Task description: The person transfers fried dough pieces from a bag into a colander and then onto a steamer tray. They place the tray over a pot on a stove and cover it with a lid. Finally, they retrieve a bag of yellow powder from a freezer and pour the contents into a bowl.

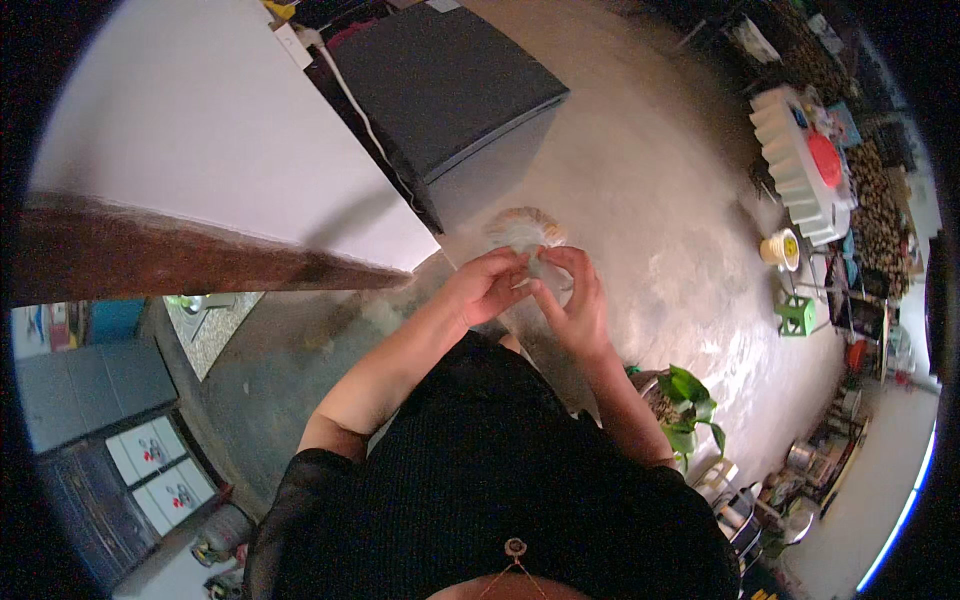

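In front of my body hangs a clear plastic bag [522, 228] with something orange-brown in it, too blurred to name. My left hand [490, 290] pinches the top of the bag, fingertips pressed together. From the other side my right hand [576, 300] grips the same gathered plastic between thumb and fingers. The two hands nearly touch at the bag's neck. A loose flap of plastic shows between the right thumb and fingers.
A white wall [230, 130] with a brown lower edge stands at left, beside a dark grey flat-topped box [450, 85]. To my right are a potted plant [690, 400], a green stool [797, 315], a bucket [779, 252] and a white-covered table [795, 170]. Cabinets [100, 390] stand lower left.
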Demonstrator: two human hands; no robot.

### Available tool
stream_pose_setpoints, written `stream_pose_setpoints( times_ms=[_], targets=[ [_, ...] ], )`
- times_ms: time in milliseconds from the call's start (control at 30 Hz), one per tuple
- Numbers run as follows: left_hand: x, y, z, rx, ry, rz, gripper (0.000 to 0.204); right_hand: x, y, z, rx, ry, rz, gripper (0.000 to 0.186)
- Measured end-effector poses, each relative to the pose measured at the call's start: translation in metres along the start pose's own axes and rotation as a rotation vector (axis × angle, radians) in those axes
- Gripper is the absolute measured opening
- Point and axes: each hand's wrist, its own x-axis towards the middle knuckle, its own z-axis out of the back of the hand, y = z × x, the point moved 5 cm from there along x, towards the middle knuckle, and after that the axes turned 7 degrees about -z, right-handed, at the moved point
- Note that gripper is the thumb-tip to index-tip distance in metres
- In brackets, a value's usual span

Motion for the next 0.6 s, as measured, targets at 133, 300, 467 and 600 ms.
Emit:
stream_pose_setpoints(
  times_ms=[133,300,467,600],
  targets=[
    [0.015,-0.017,0.005,-0.040,0.030,-0.113,0.006,0.041,-0.020,-0.027,0.020,0.080,-0.096,0.037],
    [0.053,-0.033,0.008,-0.075,0.047,-0.231,0.008,0.095,-0.037,-0.065,-0.308,0.054,0.030,0.031],
    [0.088,-0.046,0.017,0.345,-0.014,-0.371,0.018,0.142,-0.052,-0.086,-0.465,0.079,0.039,0.034],
    [0.118,-0.047,0.026,0.217,-0.019,-0.413,0.026,0.169,-0.104,-0.099,-0.021,0.146,-0.183,0.030]
  ],
)
